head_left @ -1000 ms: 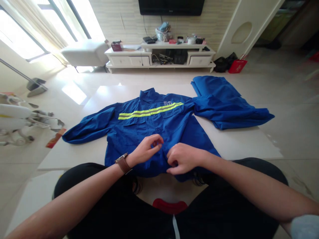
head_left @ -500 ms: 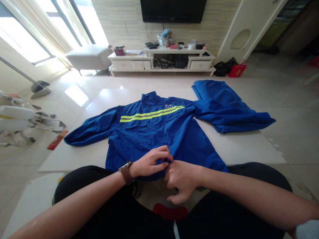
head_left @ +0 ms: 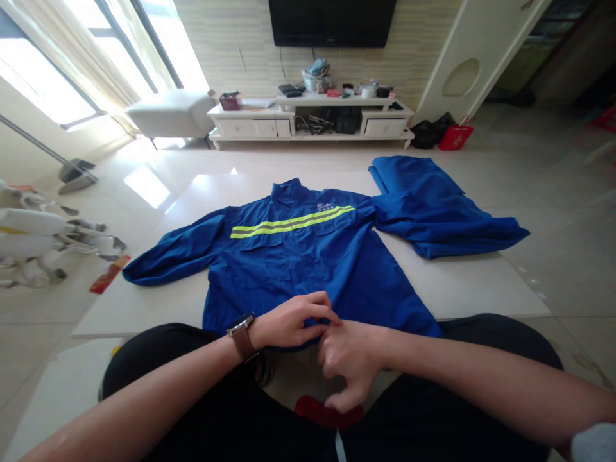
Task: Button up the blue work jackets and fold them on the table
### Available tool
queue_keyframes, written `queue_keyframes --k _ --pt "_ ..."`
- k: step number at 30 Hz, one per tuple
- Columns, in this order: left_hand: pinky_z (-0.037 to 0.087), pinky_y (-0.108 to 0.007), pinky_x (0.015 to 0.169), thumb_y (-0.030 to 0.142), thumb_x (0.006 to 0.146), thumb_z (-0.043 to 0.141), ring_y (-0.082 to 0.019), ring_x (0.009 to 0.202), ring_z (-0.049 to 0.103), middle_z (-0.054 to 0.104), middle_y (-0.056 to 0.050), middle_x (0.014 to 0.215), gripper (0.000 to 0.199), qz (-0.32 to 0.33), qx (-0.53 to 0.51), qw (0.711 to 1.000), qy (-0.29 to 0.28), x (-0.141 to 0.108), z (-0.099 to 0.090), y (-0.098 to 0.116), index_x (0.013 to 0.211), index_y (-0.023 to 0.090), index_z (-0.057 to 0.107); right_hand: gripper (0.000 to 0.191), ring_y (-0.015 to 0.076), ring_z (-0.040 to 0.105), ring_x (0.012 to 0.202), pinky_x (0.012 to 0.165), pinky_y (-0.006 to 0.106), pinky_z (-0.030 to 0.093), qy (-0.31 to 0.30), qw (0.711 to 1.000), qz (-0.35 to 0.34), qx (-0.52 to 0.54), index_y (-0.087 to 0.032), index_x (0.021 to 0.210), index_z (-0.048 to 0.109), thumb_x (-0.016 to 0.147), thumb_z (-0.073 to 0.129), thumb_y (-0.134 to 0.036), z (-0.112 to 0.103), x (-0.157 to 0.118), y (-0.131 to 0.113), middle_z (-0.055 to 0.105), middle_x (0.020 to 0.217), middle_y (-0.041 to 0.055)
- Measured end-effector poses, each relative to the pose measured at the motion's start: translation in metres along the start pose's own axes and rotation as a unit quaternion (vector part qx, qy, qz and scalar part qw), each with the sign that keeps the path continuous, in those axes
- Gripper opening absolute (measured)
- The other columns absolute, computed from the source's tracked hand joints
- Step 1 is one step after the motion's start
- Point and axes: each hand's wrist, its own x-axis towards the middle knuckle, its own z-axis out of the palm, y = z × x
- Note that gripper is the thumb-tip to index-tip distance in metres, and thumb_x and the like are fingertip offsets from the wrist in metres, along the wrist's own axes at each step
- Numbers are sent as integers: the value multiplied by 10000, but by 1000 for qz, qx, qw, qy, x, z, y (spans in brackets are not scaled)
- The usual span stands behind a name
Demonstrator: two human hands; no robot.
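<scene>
A blue work jacket with a yellow-green reflective stripe is spread front up, its collar away from me and its hem at the near edge of the white table. My left hand, with a brown-strapped watch on the wrist, pinches at the jacket's front near the hem, its fingertips touching my right hand. Curled fingers of my right hand grip the hem edge, while the thumb points down, away from them. Both hands hide the bit of cloth between the fingertips.
Folded blue cloth lies at the table's far right, by the jacket's sleeve. Beyond stand a white TV cabinet, a grey bench and a red bag. My knees flank the near table edge.
My right thumb has dropped lower, away from the curled fingers. The left fingers have shifted slightly right and down onto the right hand. The jacket lies as before.
</scene>
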Motion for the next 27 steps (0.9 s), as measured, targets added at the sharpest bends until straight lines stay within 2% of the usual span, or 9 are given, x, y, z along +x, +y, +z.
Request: queue_keyframes --k 6,12,17,22,27 --pt "506 -283 871 282 979 584 -161 940 607 597 -71 1048 173 -15 -19 1000 6 1 -1 1 1071 182 692 433 122 476 482 520 277 357 8 1000 4 -1 -161 558 703 793 681 -524 4 0 1 633 529 30" --pt "507 -295 917 247 982 571 -173 1005 610 599 -80 1111 242 -17 -32 999 -15 1 -1 1 1191 214 689 445 122 472 472 489 275 325 -7 1000 -4 7 -152 580 711 791 672 -542 5 1 0 636 531 35" --pt "504 -288 889 282 961 621 -165 959 603 587 -70 1057 156 -25 -29 999 0 1 -1 0 1046 181 705 415 129 507 499 476 277 298 -8 1000 10 3 -161 594 720 785 681 -527 5 1 -2 659 562 34" --pt "503 -282 901 256 969 607 -163 979 601 587 -67 1075 212 -25 -31 999 -4 1 1 -2 1148 213 711 428 127 495 489 481 277 301 -24 1000 11 -3 -149 607 730 777 691 -540 3 2 -2 652 551 39" --pt "505 -274 878 257 946 645 -155 951 600 581 -61 1044 136 -27 -36 999 12 1 1 -3 1030 186 725 411 134 519 507 476 274 294 -18 1000 17 0 -156 616 735 781 691 -530 3 2 -3 663 566 41"
